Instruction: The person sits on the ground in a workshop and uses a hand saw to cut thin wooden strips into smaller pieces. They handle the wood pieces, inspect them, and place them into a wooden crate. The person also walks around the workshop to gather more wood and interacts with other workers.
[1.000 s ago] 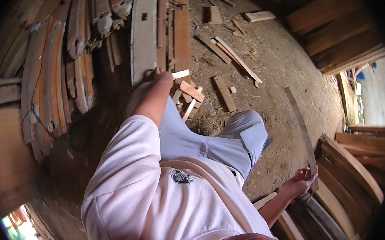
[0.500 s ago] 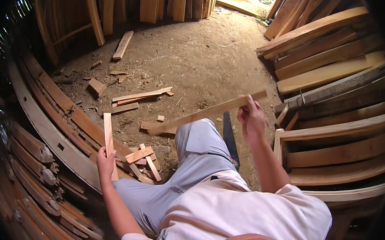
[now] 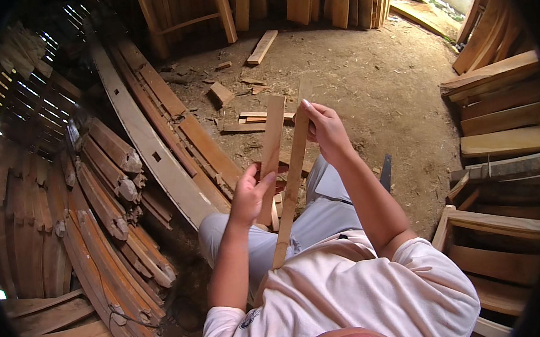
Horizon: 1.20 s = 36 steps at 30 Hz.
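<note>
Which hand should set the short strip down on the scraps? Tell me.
Left, probably. The left hand already grips the short strip and sits lower, nearer the scraps. The right hand holds the long strip higher.

Daylight enters from the upper right and falls on the pale, sawdust-strewn dirt floor (image 3: 370, 80), the brightest zone. The left side lies in deep shadow; thin bright streaks pass through the slatted wooden wall (image 3: 5, 143). Focus is sharp at the centre. Fisheye distortion bends the long curved wooden planks (image 3: 149, 145) toward a black circular vignette at the rim.
</note>
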Available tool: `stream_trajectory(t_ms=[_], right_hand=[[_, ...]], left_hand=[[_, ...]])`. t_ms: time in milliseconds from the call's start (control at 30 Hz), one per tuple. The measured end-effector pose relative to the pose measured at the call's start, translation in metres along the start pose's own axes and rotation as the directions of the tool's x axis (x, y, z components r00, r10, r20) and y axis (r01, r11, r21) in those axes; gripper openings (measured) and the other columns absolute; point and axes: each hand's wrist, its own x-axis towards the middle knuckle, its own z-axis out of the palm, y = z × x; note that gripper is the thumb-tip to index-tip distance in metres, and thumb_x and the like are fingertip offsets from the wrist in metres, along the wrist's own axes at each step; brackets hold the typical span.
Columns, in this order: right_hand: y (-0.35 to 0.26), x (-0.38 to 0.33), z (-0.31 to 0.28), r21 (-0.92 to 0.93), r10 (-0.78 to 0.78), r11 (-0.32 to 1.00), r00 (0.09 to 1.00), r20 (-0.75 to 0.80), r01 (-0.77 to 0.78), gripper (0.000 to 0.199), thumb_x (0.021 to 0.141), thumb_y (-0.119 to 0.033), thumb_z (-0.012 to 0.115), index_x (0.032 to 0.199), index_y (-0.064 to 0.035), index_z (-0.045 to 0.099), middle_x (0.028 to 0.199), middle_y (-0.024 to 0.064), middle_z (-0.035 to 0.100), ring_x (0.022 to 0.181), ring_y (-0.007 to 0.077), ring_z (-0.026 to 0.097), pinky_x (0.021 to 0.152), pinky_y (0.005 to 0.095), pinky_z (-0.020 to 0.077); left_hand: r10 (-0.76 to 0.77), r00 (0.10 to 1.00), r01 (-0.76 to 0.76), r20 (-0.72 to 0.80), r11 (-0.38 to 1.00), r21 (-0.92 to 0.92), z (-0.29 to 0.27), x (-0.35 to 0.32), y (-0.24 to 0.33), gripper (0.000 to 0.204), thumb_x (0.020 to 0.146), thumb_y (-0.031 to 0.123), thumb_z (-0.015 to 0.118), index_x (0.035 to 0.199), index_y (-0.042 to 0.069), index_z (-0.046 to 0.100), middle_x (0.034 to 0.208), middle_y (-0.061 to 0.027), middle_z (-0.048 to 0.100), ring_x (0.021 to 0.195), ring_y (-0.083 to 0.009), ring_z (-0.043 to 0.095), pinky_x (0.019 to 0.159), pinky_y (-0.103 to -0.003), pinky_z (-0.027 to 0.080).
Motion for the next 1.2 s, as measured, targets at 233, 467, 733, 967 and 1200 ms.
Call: stream_trajectory(t_ms=[233,467,733,967,1200], right_hand=[[-0.008,0.001,0.014,-0.123,-0.009,0.992,1.000,0.006,0.010,0.032,0.105,-0.039,0.058,0.093,-0.0096,0.064,0.067,-0.0098,0.042,0.056,0.0020,0.034,0.051,0.0230,0.0274],[-0.011,0.011,0.016,-0.294,-0.120,0.946,0.991,0.064,0.134,0.035,0.105,-0.039,0.058,0.101,-0.0063,0.069,0.072,-0.0075,0.050,0.059,0.0034,0.039,0.053,0.0227,0.0318],[-0.088,-0.019,0.012,-0.354,-0.427,0.844,0.904,0.009,0.403,0.036,0.108,-0.033,0.054,0.123,-0.0057,0.071,0.070,-0.0035,0.058,0.061,0.0046,0.055,0.051,0.0224,0.0370],[-0.049,-0.042,0.031,-0.693,-0.698,0.050,0.521,0.491,0.719,0.054,0.085,0.004,0.068,0.131,-0.0230,0.070,0.101,0.0103,0.071,0.086,0.0222,0.071,0.072,0.0374,0.0607],[0.055,-0.040,0.042,-0.648,-0.582,-0.220,0.435,0.687,0.730,0.052,0.079,-0.004,0.074,0.130,-0.0129,0.069,0.110,0.0101,0.065,0.100,0.0292,0.064,0.085,0.0413,0.0516]], left_hand=[[0.006,1.000,-0.005,0.028,0.998,-0.060,0.026,0.016,0.008,0.027,0.106,0.009,0.051,0.129,-0.004,0.048,0.110,-0.0139,0.068,0.093,-0.0236,0.073,0.082,-0.033,0.060],[0.075,0.995,-0.075,0.062,0.997,0.010,0.033,0.042,0.035,0.024,0.106,0.011,0.050,0.126,-0.003,0.050,0.108,-0.0142,0.068,0.091,-0.0227,0.073,0.081,-0.031,0.060],[0.156,0.981,-0.134,-0.116,0.974,0.182,0.006,0.035,0.053,0.027,0.104,0.013,0.052,0.124,-0.005,0.054,0.111,-0.0181,0.070,0.096,-0.0236,0.072,0.089,-0.035,0.058],[0.067,0.978,-0.085,-0.199,0.993,-0.087,-0.018,0.029,0.046,0.028,0.103,0.008,0.049,0.126,-0.007,0.054,0.112,-0.0221,0.070,0.097,-0.0281,0.073,0.088,-0.037,0.059],[0.089,0.936,-0.198,-0.341,0.933,-0.300,-0.017,0.041,0.017,0.023,0.105,0.019,0.050,0.106,0.000,0.063,0.085,-0.0042,0.063,0.068,-0.0102,0.058,0.064,-0.026,0.048]])
